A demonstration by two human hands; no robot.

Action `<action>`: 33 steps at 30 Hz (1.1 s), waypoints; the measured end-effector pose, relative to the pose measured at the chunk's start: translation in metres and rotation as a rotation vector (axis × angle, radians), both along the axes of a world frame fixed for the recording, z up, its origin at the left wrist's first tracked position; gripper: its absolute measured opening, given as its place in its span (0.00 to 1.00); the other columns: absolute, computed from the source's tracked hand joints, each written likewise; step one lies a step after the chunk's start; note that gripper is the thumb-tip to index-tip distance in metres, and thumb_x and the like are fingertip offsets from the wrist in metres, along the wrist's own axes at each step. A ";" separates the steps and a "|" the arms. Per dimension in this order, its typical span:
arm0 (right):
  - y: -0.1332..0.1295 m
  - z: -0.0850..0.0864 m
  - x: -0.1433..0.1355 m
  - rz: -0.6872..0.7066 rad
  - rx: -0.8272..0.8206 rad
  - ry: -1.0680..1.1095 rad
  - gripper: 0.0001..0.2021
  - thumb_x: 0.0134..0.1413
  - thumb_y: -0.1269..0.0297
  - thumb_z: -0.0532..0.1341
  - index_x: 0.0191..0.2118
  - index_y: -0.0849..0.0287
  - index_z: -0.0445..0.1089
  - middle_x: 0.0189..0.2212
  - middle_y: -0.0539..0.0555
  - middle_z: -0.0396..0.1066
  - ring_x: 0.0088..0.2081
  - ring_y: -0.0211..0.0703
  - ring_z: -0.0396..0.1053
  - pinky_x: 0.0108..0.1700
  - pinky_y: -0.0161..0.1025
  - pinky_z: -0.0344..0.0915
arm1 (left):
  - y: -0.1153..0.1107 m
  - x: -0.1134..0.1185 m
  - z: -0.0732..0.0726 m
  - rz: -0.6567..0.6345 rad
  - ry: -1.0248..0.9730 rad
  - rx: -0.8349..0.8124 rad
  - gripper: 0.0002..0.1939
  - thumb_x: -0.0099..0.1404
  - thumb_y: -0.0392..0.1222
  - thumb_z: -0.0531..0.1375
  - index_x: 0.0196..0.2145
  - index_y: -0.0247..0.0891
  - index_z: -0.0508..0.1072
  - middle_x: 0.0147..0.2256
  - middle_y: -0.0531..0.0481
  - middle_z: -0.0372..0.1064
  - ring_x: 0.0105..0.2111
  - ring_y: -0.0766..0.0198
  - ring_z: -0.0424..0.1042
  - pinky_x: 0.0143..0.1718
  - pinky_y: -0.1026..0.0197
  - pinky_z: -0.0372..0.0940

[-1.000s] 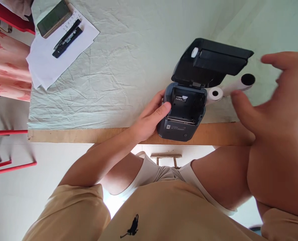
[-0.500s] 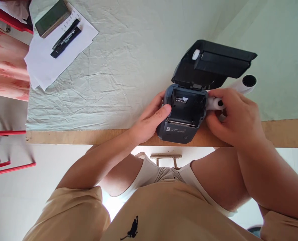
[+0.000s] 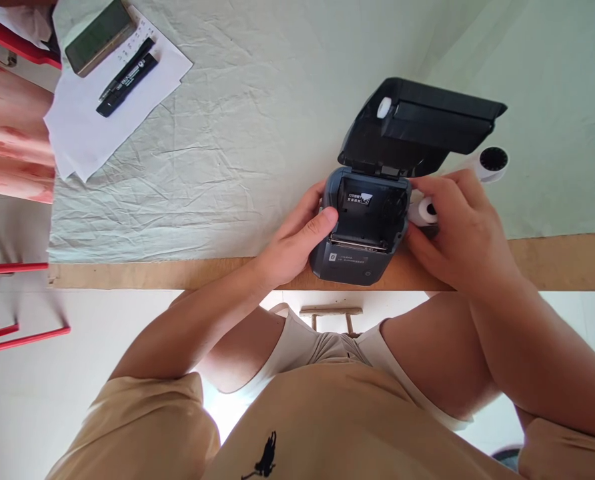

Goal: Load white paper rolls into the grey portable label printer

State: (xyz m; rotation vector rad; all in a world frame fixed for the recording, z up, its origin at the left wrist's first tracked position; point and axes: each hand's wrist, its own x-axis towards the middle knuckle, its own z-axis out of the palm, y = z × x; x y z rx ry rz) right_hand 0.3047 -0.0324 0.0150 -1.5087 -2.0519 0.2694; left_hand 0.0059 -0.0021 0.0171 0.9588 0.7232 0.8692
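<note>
A dark label printer (image 3: 357,227) is held over the table's front edge, its black lid (image 3: 422,127) swung up on the far side. Its paper bay shows no roll, only a small sticker. My left hand (image 3: 302,233) grips the printer's left side, thumb over the rim and fingers behind. My right hand (image 3: 465,230) is curled at the opposite side, thumb and index fingertip touching the casing. A small white paper roll (image 3: 420,212) shows between that thumb and index finger, partly hidden by the hand. Another white roll (image 3: 493,163) stands beyond my right hand.
On the far left of the table, white paper sheets (image 3: 92,147) carry a black pen-like marker (image 3: 127,83) and a dark green block (image 3: 100,40). Pale green cloth (image 3: 227,153) covers the table, whose wooden edge (image 3: 152,272) is bare. Red metal bars (image 3: 22,340) lie at the left.
The whole view has shifted slightly left. My right hand has moved a little closer to the printer and covers more of the small roll. The lid stays raised.
</note>
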 end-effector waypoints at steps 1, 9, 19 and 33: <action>0.000 0.001 0.001 0.002 0.006 0.012 0.27 0.77 0.49 0.68 0.76 0.43 0.77 0.53 0.58 0.85 0.49 0.57 0.86 0.44 0.52 0.83 | 0.000 0.000 0.001 0.001 0.007 -0.009 0.34 0.77 0.76 0.76 0.65 0.50 0.86 0.73 0.45 0.88 0.78 0.38 0.83 0.78 0.42 0.81; -0.006 -0.004 -0.011 -0.025 0.061 -0.011 0.30 0.75 0.62 0.63 0.78 0.40 0.75 0.60 0.59 0.86 0.53 0.59 0.88 0.50 0.54 0.86 | 0.001 0.000 0.001 -0.011 0.002 -0.003 0.34 0.77 0.76 0.77 0.65 0.50 0.87 0.74 0.46 0.88 0.79 0.37 0.83 0.79 0.41 0.82; -0.002 -0.001 -0.008 0.071 0.101 -0.020 0.31 0.75 0.64 0.65 0.79 0.41 0.74 0.59 0.61 0.83 0.58 0.62 0.88 0.54 0.58 0.88 | 0.002 -0.001 0.001 -0.016 -0.004 -0.007 0.32 0.78 0.75 0.76 0.65 0.50 0.87 0.74 0.45 0.88 0.80 0.36 0.83 0.80 0.39 0.82; -0.006 0.052 -0.040 0.098 0.321 0.219 0.20 0.81 0.62 0.64 0.69 0.33 0.79 0.53 0.54 0.91 0.50 0.58 0.91 0.46 0.57 0.85 | -0.002 0.003 0.002 0.042 0.021 -0.005 0.34 0.79 0.76 0.75 0.67 0.51 0.85 0.75 0.46 0.87 0.82 0.35 0.80 0.83 0.39 0.79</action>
